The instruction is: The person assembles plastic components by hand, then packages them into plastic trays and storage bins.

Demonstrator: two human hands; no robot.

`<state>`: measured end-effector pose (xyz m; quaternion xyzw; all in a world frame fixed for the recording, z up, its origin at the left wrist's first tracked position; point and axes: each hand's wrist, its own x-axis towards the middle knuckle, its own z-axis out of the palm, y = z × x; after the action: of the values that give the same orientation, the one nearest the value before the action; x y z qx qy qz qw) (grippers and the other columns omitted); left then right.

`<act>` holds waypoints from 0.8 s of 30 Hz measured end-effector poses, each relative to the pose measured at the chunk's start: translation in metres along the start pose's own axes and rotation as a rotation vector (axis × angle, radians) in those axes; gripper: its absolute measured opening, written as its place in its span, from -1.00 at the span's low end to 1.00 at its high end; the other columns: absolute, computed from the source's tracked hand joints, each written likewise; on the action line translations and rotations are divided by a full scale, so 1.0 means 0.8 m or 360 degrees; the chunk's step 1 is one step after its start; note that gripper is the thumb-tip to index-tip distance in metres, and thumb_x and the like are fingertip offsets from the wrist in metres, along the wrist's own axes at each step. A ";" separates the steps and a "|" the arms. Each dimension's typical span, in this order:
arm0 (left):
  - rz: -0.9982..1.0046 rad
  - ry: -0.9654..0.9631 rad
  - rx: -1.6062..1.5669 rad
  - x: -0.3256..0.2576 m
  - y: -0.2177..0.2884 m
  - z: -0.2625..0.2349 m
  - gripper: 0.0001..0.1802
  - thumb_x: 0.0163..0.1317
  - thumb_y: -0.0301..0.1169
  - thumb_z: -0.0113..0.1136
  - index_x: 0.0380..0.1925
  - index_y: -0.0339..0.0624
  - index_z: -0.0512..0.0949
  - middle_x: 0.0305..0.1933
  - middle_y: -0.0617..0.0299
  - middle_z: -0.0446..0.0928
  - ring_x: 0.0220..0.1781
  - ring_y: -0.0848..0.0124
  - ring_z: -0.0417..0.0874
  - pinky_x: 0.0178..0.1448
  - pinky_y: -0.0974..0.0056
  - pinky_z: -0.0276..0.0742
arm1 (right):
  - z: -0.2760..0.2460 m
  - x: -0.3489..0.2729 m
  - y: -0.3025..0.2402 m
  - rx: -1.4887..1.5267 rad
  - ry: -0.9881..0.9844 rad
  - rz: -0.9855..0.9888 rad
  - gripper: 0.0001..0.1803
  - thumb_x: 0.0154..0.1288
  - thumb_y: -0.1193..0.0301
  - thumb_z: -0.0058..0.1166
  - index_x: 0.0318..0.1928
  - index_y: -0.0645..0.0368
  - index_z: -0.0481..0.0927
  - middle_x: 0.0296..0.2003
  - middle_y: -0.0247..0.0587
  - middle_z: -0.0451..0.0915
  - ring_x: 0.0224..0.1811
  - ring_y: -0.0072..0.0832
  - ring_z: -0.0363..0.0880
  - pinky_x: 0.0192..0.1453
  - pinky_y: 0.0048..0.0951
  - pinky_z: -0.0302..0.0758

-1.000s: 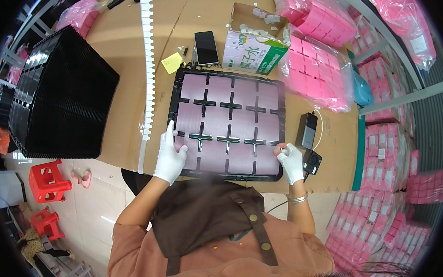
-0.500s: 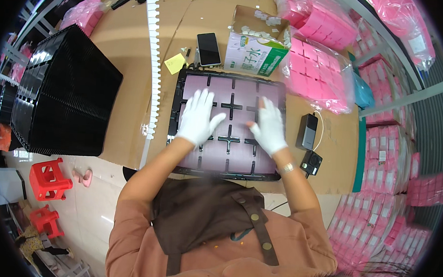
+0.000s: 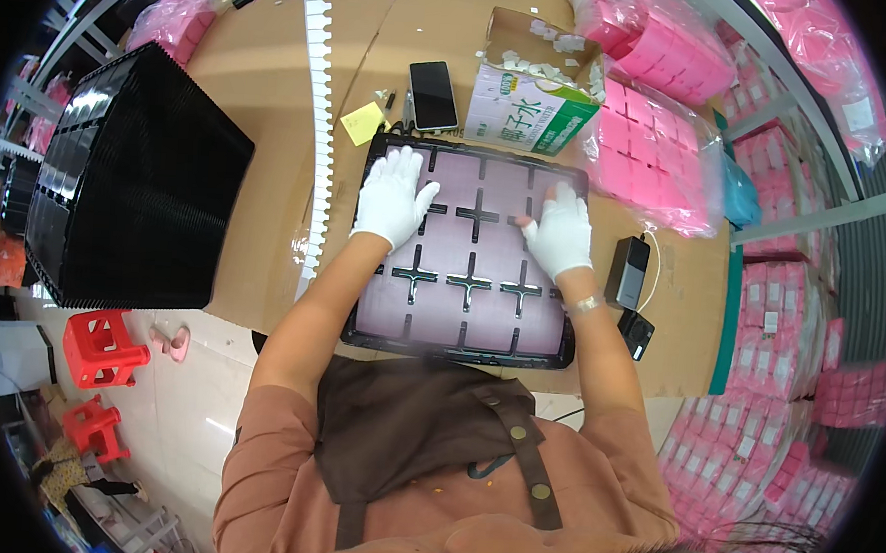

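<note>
A black tray [image 3: 519, 361] lies in front of me, with glossy cross-shaped dividers showing between pale purple sheets [image 3: 445, 247]. My left hand [image 3: 393, 202], in a white glove, rests flat on the tray's far left part with the fingers stretched out and the thumb apart. On the right side of the tray lies my right hand [image 3: 561, 233], also gloved in white, its fingers extended and the thumb pointing inward. Some of its fingertips are bare. Neither hand grips anything; both palms face down and are hidden.
A tall stack of black trays [image 3: 157, 191] stands at the left. A white toothed strip [image 3: 322, 120] crosses the cardboard-covered table. Behind the tray are a yellow note pad [image 3: 363, 123], a phone [image 3: 432, 96], an open carton [image 3: 517, 115] and bagged pink trays [image 3: 646, 137]. A power bank [image 3: 628, 271] lies right.
My hands have moved farther apart, the left toward the tray's far left corner and the right toward its right edge. The whole view has shifted slightly.
</note>
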<state>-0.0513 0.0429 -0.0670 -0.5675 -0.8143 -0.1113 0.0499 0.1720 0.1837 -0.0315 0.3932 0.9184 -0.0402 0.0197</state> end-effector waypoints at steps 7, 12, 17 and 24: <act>-0.0017 -0.0160 0.0032 0.003 -0.002 0.002 -0.40 0.36 -0.05 -0.14 0.17 -0.37 0.33 0.27 -0.15 0.32 0.32 0.05 0.30 0.42 0.11 0.12 | 0.014 0.006 0.011 -0.0191 0.0108 -0.0071 -0.24 0.26 -0.12 -0.10 0.07 0.41 0.47 0.08 0.17 0.46 0.17 -0.03 0.39 0.36 -0.16 0.16; -0.0032 -0.0039 0.0000 -0.012 -0.009 -0.004 -0.30 0.33 0.04 -0.11 0.21 -0.38 0.27 0.33 -0.14 0.24 0.41 0.02 0.18 0.47 0.09 0.02 | 0.013 -0.001 0.021 -0.0003 0.0303 -0.0102 -0.29 0.29 -0.06 -0.11 0.11 0.39 0.43 0.09 0.10 0.47 0.15 0.02 0.39 0.31 -0.15 0.24; 0.0592 -0.0351 -0.0252 -0.127 -0.031 -0.065 -0.29 0.22 -0.06 0.08 0.25 -0.31 0.25 0.36 -0.10 0.21 0.46 0.02 0.10 0.49 -0.01 -0.07 | 0.006 -0.118 0.043 0.0420 0.0314 -0.0482 -0.44 0.18 0.24 0.07 0.13 0.30 0.41 0.07 0.08 0.44 0.06 0.05 0.39 0.19 -0.14 0.37; 0.0875 -0.0574 -0.0536 -0.225 -0.065 -0.101 -0.61 0.25 -0.29 0.07 0.07 -0.13 0.49 0.15 0.18 0.51 0.28 0.26 0.42 0.41 0.03 0.16 | 0.028 -0.235 0.065 0.0776 0.0214 -0.0774 -0.67 0.24 0.17 0.06 -0.18 0.14 0.66 -0.11 -0.13 0.64 0.04 -0.18 0.55 0.30 -0.15 0.31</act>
<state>-0.0409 -0.1577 -0.0325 -0.7757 -0.5975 -0.1245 -0.1606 0.3398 0.0818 -0.0439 0.1577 0.9478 -0.2358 -0.1455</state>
